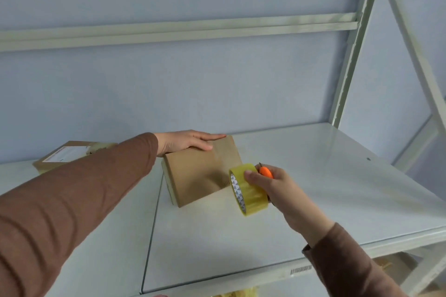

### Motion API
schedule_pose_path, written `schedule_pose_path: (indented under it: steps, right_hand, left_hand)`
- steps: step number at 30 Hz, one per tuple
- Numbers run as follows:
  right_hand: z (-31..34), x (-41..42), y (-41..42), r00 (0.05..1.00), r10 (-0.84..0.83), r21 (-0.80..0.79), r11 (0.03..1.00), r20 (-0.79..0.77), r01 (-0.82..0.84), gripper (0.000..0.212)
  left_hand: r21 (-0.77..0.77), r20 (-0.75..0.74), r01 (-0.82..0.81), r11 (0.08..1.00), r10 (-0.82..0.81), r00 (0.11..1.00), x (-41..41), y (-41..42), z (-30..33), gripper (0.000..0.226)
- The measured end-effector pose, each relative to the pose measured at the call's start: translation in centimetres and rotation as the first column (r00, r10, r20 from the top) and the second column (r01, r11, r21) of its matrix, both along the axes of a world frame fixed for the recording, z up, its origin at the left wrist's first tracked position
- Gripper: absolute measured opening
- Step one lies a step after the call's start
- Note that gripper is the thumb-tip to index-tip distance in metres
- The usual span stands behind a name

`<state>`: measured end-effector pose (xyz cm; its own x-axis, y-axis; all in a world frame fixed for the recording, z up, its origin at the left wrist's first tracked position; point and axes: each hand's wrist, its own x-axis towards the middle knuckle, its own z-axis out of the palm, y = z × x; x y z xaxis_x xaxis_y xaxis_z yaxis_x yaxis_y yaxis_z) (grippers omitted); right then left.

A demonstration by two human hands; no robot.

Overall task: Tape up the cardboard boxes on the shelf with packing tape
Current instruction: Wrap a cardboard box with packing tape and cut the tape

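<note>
— What have your fingers got hold of?

— My right hand [277, 188] has its fingers curled round the roll of packing tape [248, 189], thumb on the outer face. An orange-handled cutter [265, 171] is tucked in the same grip, behind the roll. The roll sits just off the near right corner of the cardboard box [205, 171]. My left hand [185, 141] lies flat on the far edge of that box, fingers straight and together, pressing down.

— And the box itself?

— It rests on the pale shelf [313, 176], roughly in the middle, turned at an angle to the shelf's front edge. A second box [62, 154] with a white label lies further left, on the same shelf.

— What is around you?

— The shelf board has a seam running front to back. Grey-green metal uprights [350, 67] rise at the right, a crossbar [169, 31] runs overhead, and a bluish wall stands behind.

— Anything you can't make out?

— My left sleeve [84, 200] covers most of the second box. The cutter's blade end is too small to read. Whether a strip of tape runs from the roll to the box, I cannot tell. Below the shelf something yellowish shows, cut off by the frame.
</note>
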<state>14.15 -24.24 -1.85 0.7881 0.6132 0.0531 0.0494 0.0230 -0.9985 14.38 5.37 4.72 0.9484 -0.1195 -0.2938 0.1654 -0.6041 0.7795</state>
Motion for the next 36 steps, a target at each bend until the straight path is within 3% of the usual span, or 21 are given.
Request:
schedule_pose_path:
  steps: [2,4,6,9,12,15,17,19,22,25,28,33,36]
  right_hand:
    - [0.8,0.1,0.5,1.0,0.013,0.009,1.0,-0.027,-0.013,0.047]
    - [1.0,0.1,1.3,0.998,0.014,0.027,1.0,-0.061,-0.013,0.032]
    - [1.0,0.1,2.3,0.999,0.014,0.009,1.0,-0.046,-0.013,0.021]
    - [0.6,0.3,3.2,0.999,0.02,0.011,1.0,-0.03,-0.019,0.021]
    - [0.7,0.5,3.1,0.995,0.045,0.065,0.997,-0.088,-0.039,0.045]
    - [1.3,0.6,3.1,0.997,0.031,0.053,0.998,-0.067,-0.027,0.072]
    - [1.5,0.7,3.4,0.999,0.029,0.057,0.998,-0.042,-0.027,0.074]
    - [1.5,0.5,3.7,0.999,0.034,0.088,0.996,-0.029,-0.031,0.073]
    - [0.8,0.2,3.7,0.999,0.034,0.142,0.989,-0.001,-0.033,0.067]
    - [0.0,0.4,3.3,0.999,0.032,0.18,0.983,0.029,-0.036,0.043]
    - [0.0,0.3,3.2,0.997,0.061,0.192,0.979,0.043,-0.068,0.024]
    - [-0.8,0.4,2.9,0.992,0.103,0.204,0.972,0.074,-0.116,0.03]
    - [-1.5,-0.2,2.4,0.969,0.206,0.135,0.965,0.136,-0.224,0.036]
  left_hand:
    - [0.019,-0.025,-0.006,1.0,0.007,1.0,-0.1,0.2,0.3,0.046]
    - [0.187,0.03,0.028,0.982,-0.035,0.999,-0.4,0.3,0.4,0.051]
    - [0.401,0.202,0.025,0.916,-0.115,0.973,-1.0,0.0,-0.1,0.052]
    - [0.587,0.428,-0.062,0.807,-0.244,0.87,-2.1,-0.5,-2.3,0.049]
    - [0.799,0.398,-0.091,0.594,-0.409,0.822,-2.3,0.1,-3.7,0.058]
    - [0.902,0.292,-0.082,0.423,-0.46,0.839,-2.0,0.5,-4.2,0.108]
    - [0.903,0.27,-0.068,0.424,-0.438,0.857,-1.8,0.3,-4.7,0.124]
    - [0.891,0.268,-0.066,0.449,-0.403,0.875,-1.7,0.3,-5.2,0.124]
    - [0.865,0.297,-0.085,0.495,-0.367,0.882,-1.4,0.4,-5.8,0.11]
    - [0.838,0.331,-0.102,0.536,-0.352,0.876,-1.4,0.4,-5.8,0.093]
    - [0.857,0.324,-0.104,0.504,-0.372,0.87,-1.5,0.0,-5.7,0.087]
    - [0.893,0.286,-0.095,0.439,-0.392,0.875,-1.8,-0.5,-6.0,0.071]
    - [0.878,0.237,-0.049,0.477,-0.342,0.909,-2.0,-0.5,-6.1,0.063]
